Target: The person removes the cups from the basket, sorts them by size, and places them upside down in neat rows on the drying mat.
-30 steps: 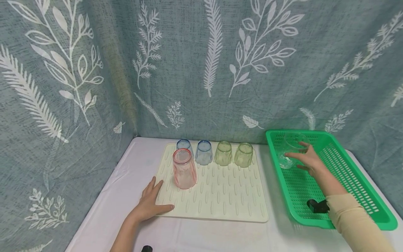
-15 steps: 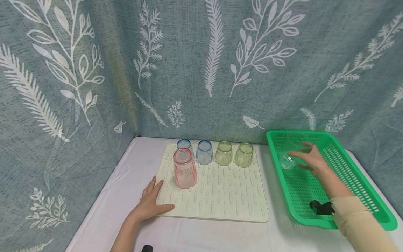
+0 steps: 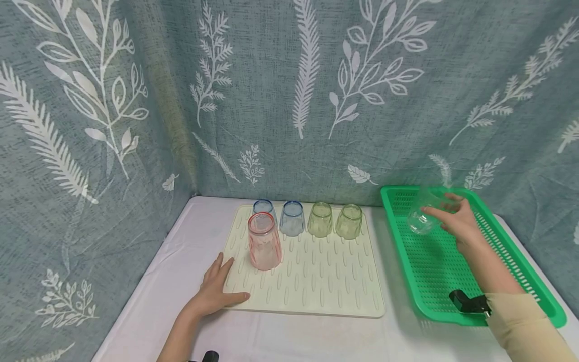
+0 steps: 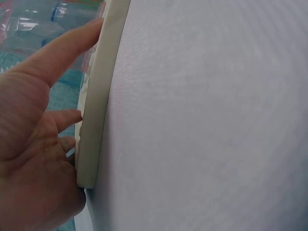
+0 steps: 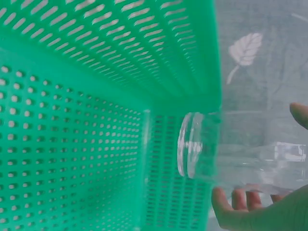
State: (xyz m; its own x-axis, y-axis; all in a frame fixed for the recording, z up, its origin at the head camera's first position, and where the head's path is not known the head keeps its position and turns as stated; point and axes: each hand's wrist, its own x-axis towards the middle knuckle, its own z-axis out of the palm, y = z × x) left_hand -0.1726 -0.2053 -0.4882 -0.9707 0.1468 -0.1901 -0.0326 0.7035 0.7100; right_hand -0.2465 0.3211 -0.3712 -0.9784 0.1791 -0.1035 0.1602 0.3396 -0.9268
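My right hand (image 3: 461, 221) grips a clear drinking glass (image 3: 421, 222) inside the upper left part of the green basket (image 3: 409, 281). In the right wrist view the glass (image 5: 250, 159) lies between thumb and fingers, its thick base pointing at the basket wall. My left hand (image 3: 212, 293) rests with spread fingers on the left front corner of the cream draining mat (image 3: 325, 281). Close to those fingers, a tall red-tinted glass (image 3: 265, 246) stands upside up or down, rim-coloured at the top. Seen from the left wrist, the thumb (image 4: 72, 50) lies along the mat's edge (image 4: 98, 96).
Along the mat's back edge stand two blue glasses (image 3: 292, 219) and two green glasses (image 3: 320, 220); the red glass partly covers the left blue one. A patterned curtain (image 3: 271, 100) hangs behind and left of the white table (image 3: 181, 251).
My right hand has lifted the clear glass slightly and drawn it to the right within the basket. The left hand has stayed in place.
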